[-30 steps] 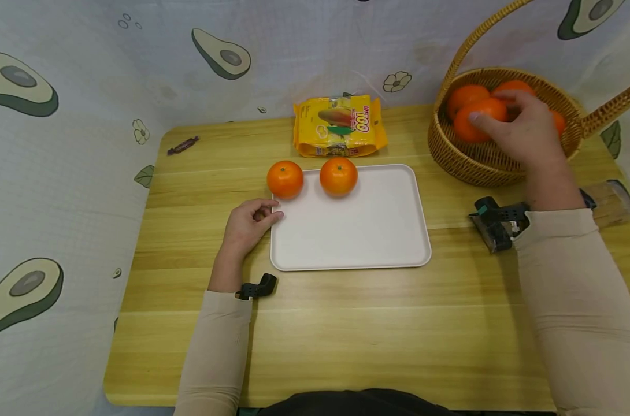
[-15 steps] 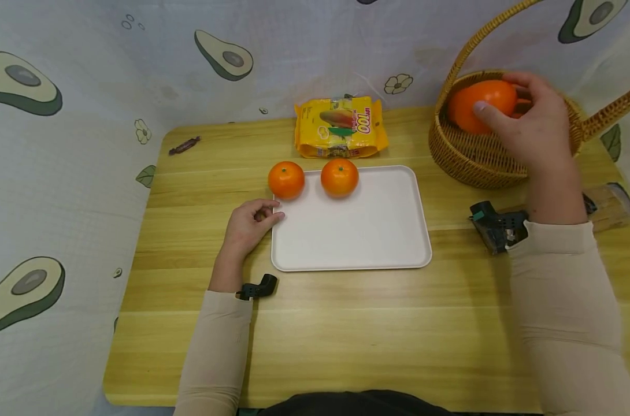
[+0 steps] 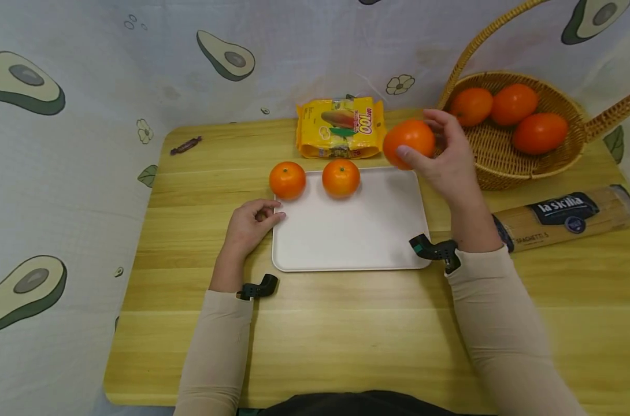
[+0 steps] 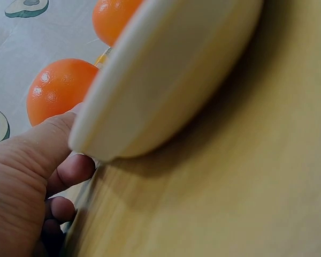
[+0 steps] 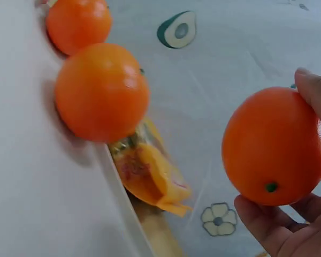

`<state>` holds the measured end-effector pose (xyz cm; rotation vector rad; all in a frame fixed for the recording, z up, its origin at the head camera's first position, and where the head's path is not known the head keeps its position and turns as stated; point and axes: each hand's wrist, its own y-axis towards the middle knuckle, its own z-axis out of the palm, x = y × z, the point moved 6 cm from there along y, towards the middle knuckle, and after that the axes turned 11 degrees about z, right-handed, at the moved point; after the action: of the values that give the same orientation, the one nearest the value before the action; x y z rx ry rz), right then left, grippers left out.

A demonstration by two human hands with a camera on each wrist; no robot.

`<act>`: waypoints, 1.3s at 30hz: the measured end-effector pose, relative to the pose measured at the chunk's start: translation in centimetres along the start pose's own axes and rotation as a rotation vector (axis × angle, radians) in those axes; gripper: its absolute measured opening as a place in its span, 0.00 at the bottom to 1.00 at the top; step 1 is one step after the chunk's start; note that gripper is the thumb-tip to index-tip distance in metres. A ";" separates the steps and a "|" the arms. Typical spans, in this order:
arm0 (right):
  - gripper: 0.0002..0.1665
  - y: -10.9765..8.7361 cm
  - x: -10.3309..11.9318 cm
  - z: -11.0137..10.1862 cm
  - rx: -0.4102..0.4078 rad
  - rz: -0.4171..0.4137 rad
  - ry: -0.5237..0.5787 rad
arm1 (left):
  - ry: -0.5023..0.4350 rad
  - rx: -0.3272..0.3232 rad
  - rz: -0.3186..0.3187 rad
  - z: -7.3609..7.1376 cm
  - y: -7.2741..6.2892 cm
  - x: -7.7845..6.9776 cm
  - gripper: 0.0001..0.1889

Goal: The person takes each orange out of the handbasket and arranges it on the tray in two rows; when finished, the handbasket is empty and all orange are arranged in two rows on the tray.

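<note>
My right hand (image 3: pixel 454 170) holds an orange (image 3: pixel 406 143) between thumb and fingers, above the tray's far right corner. In the right wrist view this orange (image 5: pixel 275 147) shows a small green stem mark. The white rectangular tray (image 3: pixel 351 234) lies on the table with two oranges along its far edge, one at the corner (image 3: pixel 287 180) and another (image 3: pixel 341 178) to its right. My left hand (image 3: pixel 249 226) grips the tray's left edge. In the left wrist view its thumb (image 4: pixel 48 136) lies against the rim and the other fingers are curled below.
A wicker basket (image 3: pixel 494 182) with a tall handle and several oranges stands at the back right. In front of it lies a spaghetti pack (image 3: pixel 559 222). A yellow snack package (image 3: pixel 341 127) sits behind the tray; a small wrapped candy (image 3: pixel 186 145) lies far left.
My right hand has taken an orange out of the basket and carried it left to the tray's far right corner. The spaghetti pack is now uncovered. My left hand stays at the tray edge.
</note>
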<state>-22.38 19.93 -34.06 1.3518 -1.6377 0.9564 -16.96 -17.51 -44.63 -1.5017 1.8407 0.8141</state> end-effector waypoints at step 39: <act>0.55 0.7 -5.1 2.4 0.215 0.098 -0.505 | -0.006 0.010 -0.027 0.0 0.1 -0.1 0.15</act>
<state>-22.73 19.86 -39.68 1.7792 -2.0336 0.9145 -17.01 -17.44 -44.55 -1.5132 1.8141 0.7950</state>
